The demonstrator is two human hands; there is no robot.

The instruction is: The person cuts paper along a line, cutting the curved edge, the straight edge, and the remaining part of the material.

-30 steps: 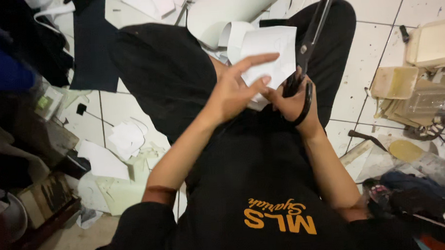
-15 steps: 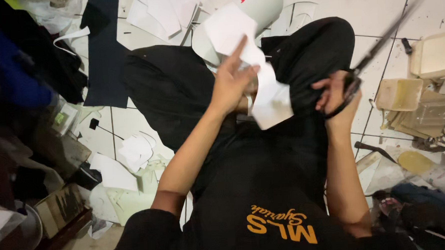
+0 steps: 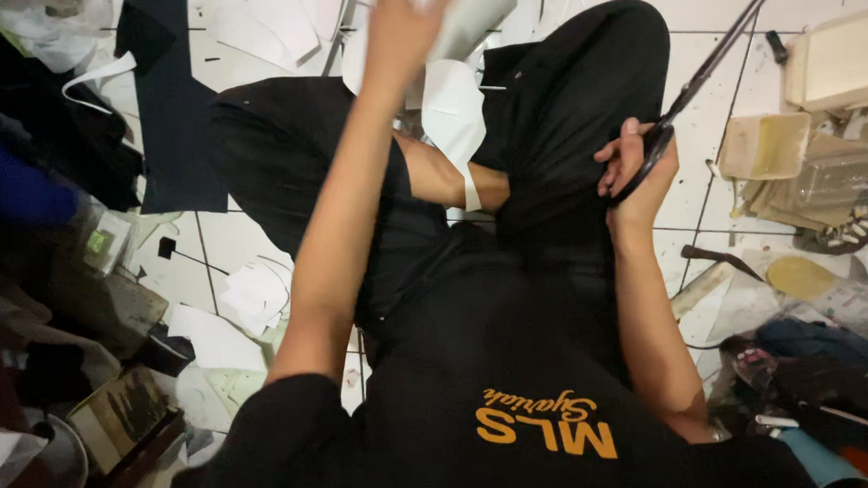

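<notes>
The floor (image 3: 707, 12) is white tile, and it is messy with scraps. At the far left lies a dark pile of cloth (image 3: 30, 145), and lower down white paper bits (image 3: 251, 291) sit on the tiles. A person in black clothes sits cross-legged in the middle. The left hand (image 3: 400, 26) is stretched up to the top middle of the frame. It is blurry, so I cannot tell if its fingers are open or closed. A white paper piece (image 3: 452, 107) lies on the lap just below that hand. Right of the middle, the right hand (image 3: 635, 162) is closed around the handles of long dark scissors (image 3: 709, 61). The blades are together and point to the upper right. At the far right sit a cream box (image 3: 840, 55) and a small tan tray (image 3: 763, 147).
</notes>
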